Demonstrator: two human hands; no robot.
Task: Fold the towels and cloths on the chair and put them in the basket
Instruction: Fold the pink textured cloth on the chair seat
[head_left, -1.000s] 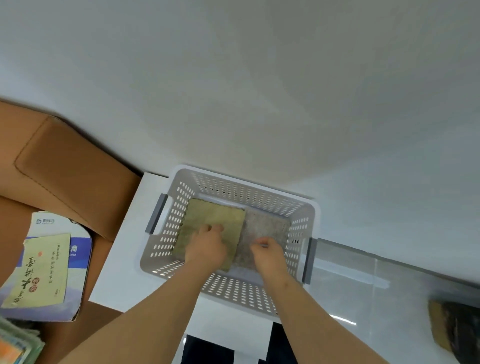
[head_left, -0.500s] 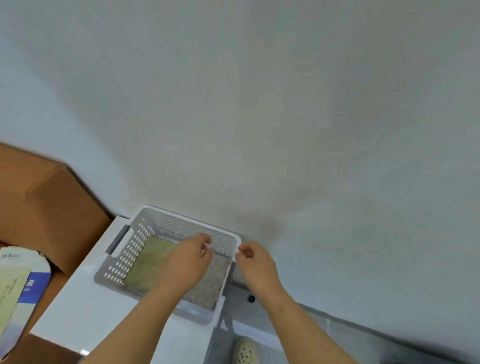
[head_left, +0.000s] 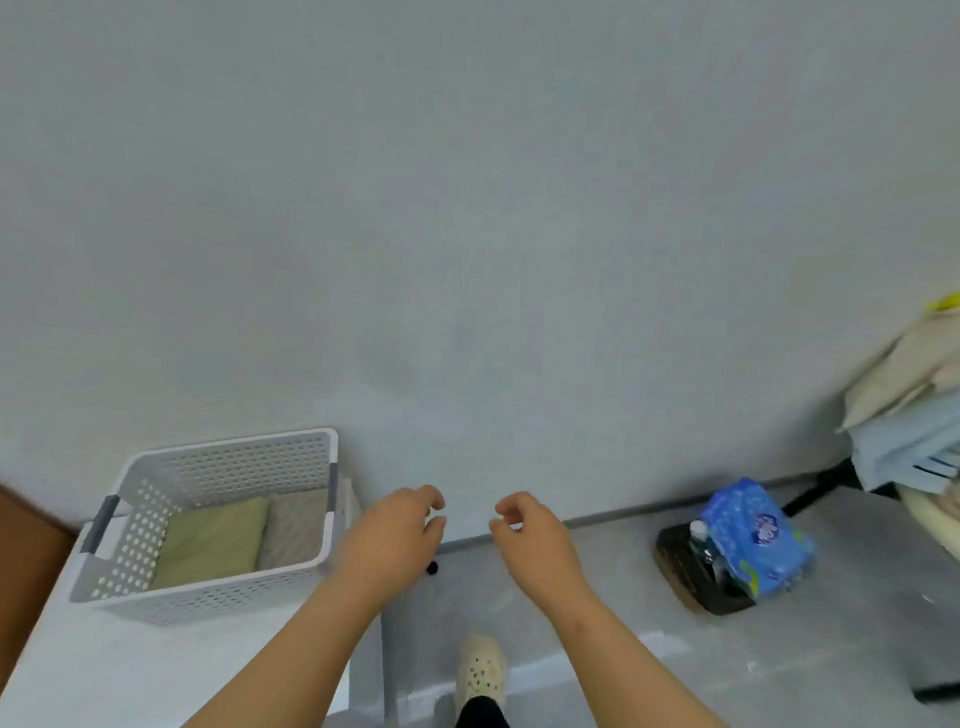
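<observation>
So both hands are empty right now: left hand (head_left: 389, 540) and right hand (head_left: 535, 540) hang side by side in the air over the floor, fingers (head_left: 427, 500) loosely curled and holding nothing. The white perforated basket (head_left: 228, 447) sits on the bench (head_left: 130, 665) just left of the left hand, with a folded green cloth (head_left: 213, 540) and a folded grey cloth (head_left: 293, 525) lying flat side by side in the bottom. So two are done, I'd say. The unfolded stuff is the heap of cream and pale blue cloths (head_left: 909, 415) way over at the right edge, on what looks like the chair (only a black leg (head_left: 815, 491) shows). That's the key bit: the heap is well off to the right, opposite side from the basket, so the right hand is the nearer one. It's one bunched pile though, so I can't tell which way any single towel runs. There's also a blue soft pack (head_left: 753, 535) on the floor between the hands and the chair.
</observation>
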